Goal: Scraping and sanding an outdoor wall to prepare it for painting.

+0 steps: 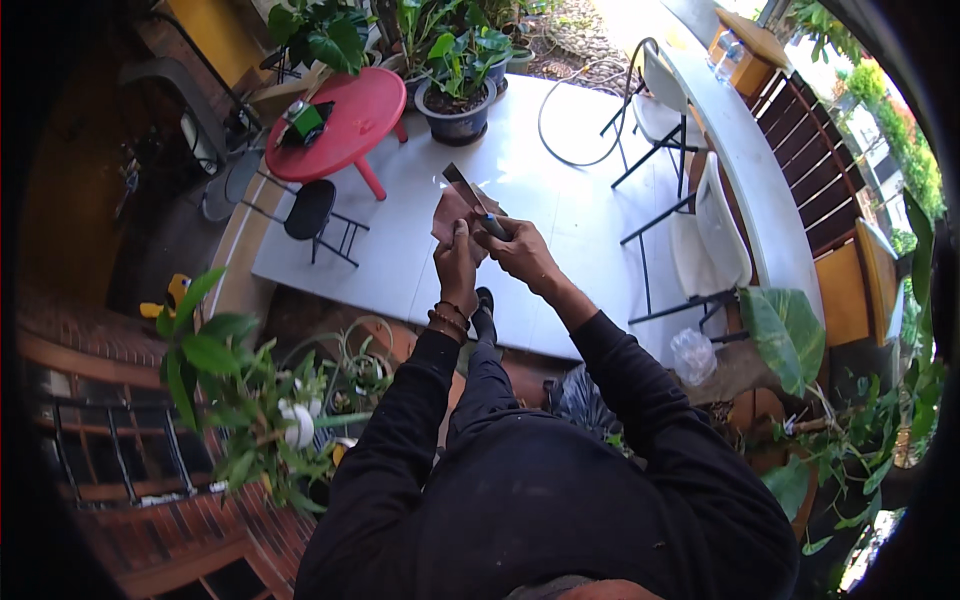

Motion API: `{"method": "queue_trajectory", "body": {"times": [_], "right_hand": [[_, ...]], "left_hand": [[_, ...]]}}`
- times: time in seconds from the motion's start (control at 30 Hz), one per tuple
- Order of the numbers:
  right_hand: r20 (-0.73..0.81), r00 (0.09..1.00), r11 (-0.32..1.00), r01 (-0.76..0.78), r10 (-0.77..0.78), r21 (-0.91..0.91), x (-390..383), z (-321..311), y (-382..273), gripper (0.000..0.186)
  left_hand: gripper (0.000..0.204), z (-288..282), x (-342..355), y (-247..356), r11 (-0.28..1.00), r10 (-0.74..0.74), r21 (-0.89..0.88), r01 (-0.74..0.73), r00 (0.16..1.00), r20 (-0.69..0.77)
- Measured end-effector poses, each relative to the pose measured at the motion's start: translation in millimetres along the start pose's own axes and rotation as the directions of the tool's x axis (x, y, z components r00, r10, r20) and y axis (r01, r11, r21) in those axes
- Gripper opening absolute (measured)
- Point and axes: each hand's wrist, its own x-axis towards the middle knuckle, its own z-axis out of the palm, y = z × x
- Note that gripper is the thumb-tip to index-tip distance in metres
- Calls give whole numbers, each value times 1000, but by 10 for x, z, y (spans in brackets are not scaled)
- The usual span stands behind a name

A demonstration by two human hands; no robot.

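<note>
Sitting out in front of the body, above the white tiled platform (pixel 375 245), the flat-bladed hand tool (pixel 473 198) points up and to the left from the right hand (pixel 522 252). That hand's fingers are closed round its dark handle (pixel 495 228), which has a small blue patch near the blade. The tool is probably light, with a stiff, thin blade; the handle looks the safe place to grasp, since the blade's edge may be sharp.

Just behind the blade lies a reddish-brown sheet (pixel 447 209), pinched by the left hand (pixel 457 265), thumb uppermost. It looks thin and light, likely to bend or tear, so its margin seems the best hold. Whether blade and sheet touch, I cannot tell.

Beaded bracelets (pixel 448 320) ring the left wrist. Farther out stand a round red table (pixel 350 125), a potted plant (pixel 455 110) and white folding chairs (pixel 710 235).
</note>
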Motion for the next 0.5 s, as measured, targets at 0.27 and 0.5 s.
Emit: {"method": "queue_trajectory", "body": {"times": [0.27, 0.5], "right_hand": [[-40, 996, 996, -84, 83, -31, 2358, -222, -267, 27], [-110, 991, 995, -71, 79, 75, 3376, -512, -770, 23]], "left_hand": [[36, 567, 2255, 267, 991, -108, -77, 106, 994, -19], [34, 1117, 3322, 794, 987, -142, -61, 147, 986, 82]]}}
